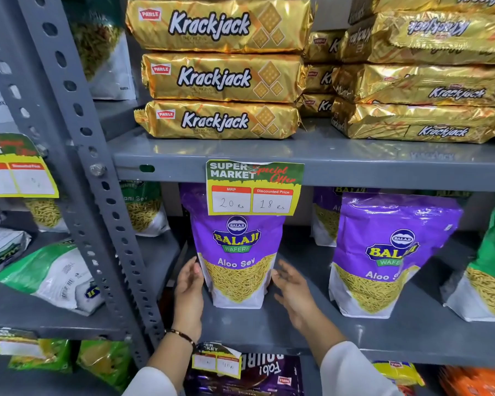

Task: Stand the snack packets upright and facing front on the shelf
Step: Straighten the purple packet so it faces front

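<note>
A purple Balaji Aloo Sev packet (236,252) stands upright, label to the front, on the grey middle shelf (297,332). My left hand (187,284) is at its left edge with fingers apart, touching or nearly touching it. My right hand (293,287) hovers open just off its right edge. A second purple Aloo Sev packet (389,252) stands upright to the right, leaning slightly. A green packet (489,270) stands at the far right. Another purple packet (325,215) sits behind, partly hidden.
A yellow price tag (255,188) hangs from the upper shelf edge over the packet's top. Gold Krackjack packs (220,72) are stacked above. A slotted grey upright (97,195) stands at left, with green and white packets (52,275) lying tipped beyond it.
</note>
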A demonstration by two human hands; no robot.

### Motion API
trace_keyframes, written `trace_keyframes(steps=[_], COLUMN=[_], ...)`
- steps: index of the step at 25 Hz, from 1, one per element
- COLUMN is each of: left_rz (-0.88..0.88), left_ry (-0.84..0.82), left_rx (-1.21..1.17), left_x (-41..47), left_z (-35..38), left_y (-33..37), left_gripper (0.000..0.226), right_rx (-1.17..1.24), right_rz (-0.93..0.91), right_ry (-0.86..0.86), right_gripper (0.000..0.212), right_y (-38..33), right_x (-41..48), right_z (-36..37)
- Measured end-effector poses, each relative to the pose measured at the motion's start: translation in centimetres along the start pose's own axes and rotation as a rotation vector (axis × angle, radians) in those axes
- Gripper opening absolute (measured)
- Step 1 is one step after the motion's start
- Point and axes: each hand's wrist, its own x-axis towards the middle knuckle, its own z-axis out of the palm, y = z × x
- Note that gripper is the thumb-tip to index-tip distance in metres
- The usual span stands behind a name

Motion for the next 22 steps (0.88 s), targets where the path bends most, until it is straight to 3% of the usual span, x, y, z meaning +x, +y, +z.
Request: trace_keyframes(steps=[3,5,8,12,15,18,22], left_rz=[0.167,0.255,0.210,-0.038,-0.169,-0.191,-0.200], left_ry=[0.216,0.201,0.038,-0.288,-0.407,-0.469,-0.445], left_rx=[0.024,0.055,-0.048,0.009,0.081,0.098,0.039], left_x=[-2.4,-4.3,-6.1,-9.3,-10.2,-10.2,-9.7], left_z=[1.2,3.1,6.9,12.7,16.1,19.1,20.8], left_y=[-0.8,-1.0,-1.0,-3.6,-5.6,-6.8,-8.0], left_gripper=[0.007,0.008,0.020,0.031,0.055,0.077,0.082], right_rx=[0.164,0.247,0.321,0.381,0.400,0.329,0.097], right_rz=[0.082,0.109,0.084,0.045,-0.025,-0.020,0.030], right_ry=[0.215,0.238,0.231,0.336,0.437,0.332,0.067], right_gripper=[0.015,0.015,0.016,0.014,0.035,0.051,0.053], right_y=[0.5,0.4,-1.1,-2.8,-4.2,-5.5,-5.7], right_x=[-0.9,-1.6,-2.7,-5.3,-5.2,-4.5,-3.7], right_z=[-2.1,-4.0,-7.3,-15.2,-20.8,-23.4,-24.1])
